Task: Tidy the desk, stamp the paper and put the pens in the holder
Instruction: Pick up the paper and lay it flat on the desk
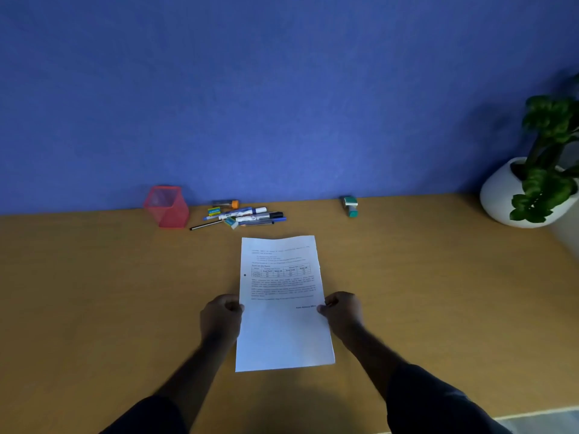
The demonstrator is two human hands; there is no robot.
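Note:
A printed white paper (pixel 282 327) lies lengthwise in the middle of the wooden desk (pixel 109 292). My left hand (pixel 221 317) pinches its left edge and my right hand (pixel 341 311) pinches its right edge. Beyond the paper, a pile of pens and markers (pixel 247 216) lies near the wall, with small erasers among them. A red mesh pen holder (pixel 167 206) stands upright to the left of the pile. A green and white stamp (pixel 350 206) sits alone farther right by the wall.
A blue wall (pixel 282 89) bounds the desk at the back. A white pot with a green plant (pixel 529 189) stands at the far right corner. The desk's front edge shows at the lower right.

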